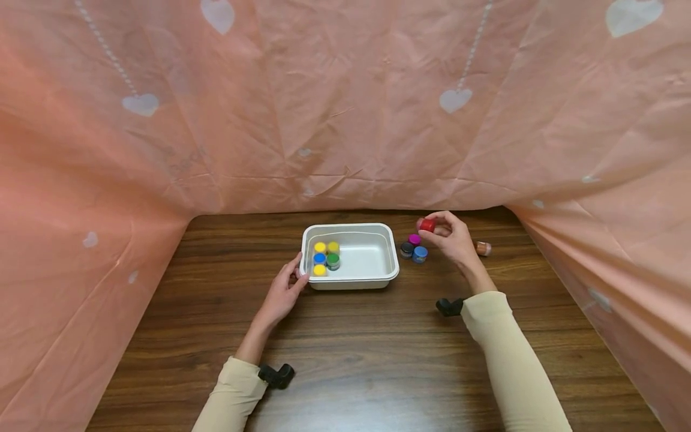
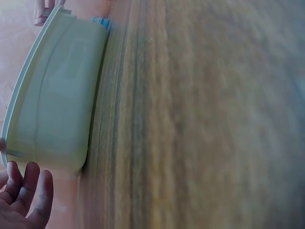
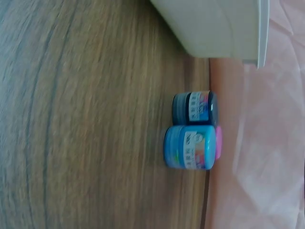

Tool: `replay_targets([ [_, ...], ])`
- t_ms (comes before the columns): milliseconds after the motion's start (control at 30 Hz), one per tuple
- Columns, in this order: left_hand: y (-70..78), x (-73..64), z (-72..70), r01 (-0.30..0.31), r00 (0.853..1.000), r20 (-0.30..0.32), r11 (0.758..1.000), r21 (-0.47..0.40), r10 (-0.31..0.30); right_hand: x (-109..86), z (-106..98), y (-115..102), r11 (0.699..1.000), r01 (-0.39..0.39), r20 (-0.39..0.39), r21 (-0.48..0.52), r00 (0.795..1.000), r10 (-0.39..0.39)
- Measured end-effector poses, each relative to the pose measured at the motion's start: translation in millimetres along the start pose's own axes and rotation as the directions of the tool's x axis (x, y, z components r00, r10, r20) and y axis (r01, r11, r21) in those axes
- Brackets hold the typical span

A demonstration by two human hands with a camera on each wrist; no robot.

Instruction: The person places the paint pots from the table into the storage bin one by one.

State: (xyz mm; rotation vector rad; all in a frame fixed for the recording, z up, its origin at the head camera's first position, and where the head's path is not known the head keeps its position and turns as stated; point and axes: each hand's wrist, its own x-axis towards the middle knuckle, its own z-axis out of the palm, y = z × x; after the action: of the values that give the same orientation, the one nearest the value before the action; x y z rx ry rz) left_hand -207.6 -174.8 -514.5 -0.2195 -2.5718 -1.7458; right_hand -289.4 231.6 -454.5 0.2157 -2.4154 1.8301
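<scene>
Between thumb and fingers of my right hand (image 1: 449, 237) is a small red paint jar (image 1: 427, 225), held above the table. Below and left of it stand a black jar (image 3: 195, 108), a blue jar (image 3: 189, 147) and a magenta-lidded jar (image 1: 414, 239), grouped closely. My left hand (image 1: 282, 294) grips the near left corner of a white plastic tray (image 1: 351, 284), thumb at the front and fingers along the left side. Inside the tray's left part stand yellow-lidded jars (image 1: 320, 247), a blue-lidded jar (image 1: 320, 258) and a green jar (image 1: 333, 261). The right wrist view does not show the right hand.
An orange-brown jar (image 1: 483, 248) lies on its side to the right, partly behind the right wrist. Pink curtain cloth (image 1: 345, 120) with hearts surrounds the dark wooden table (image 1: 345, 342) at the back and sides.
</scene>
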Motion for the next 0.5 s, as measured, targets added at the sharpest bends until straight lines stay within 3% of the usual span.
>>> replay_targets([
  [500, 0.7, 0.0, -0.8, 0.006, 1.000, 0.003, 1.000, 0.014, -0.006, -0.4, 20.5, -19.2, 0.999, 0.041, 0.057, -0.008, 0.998, -0.041],
])
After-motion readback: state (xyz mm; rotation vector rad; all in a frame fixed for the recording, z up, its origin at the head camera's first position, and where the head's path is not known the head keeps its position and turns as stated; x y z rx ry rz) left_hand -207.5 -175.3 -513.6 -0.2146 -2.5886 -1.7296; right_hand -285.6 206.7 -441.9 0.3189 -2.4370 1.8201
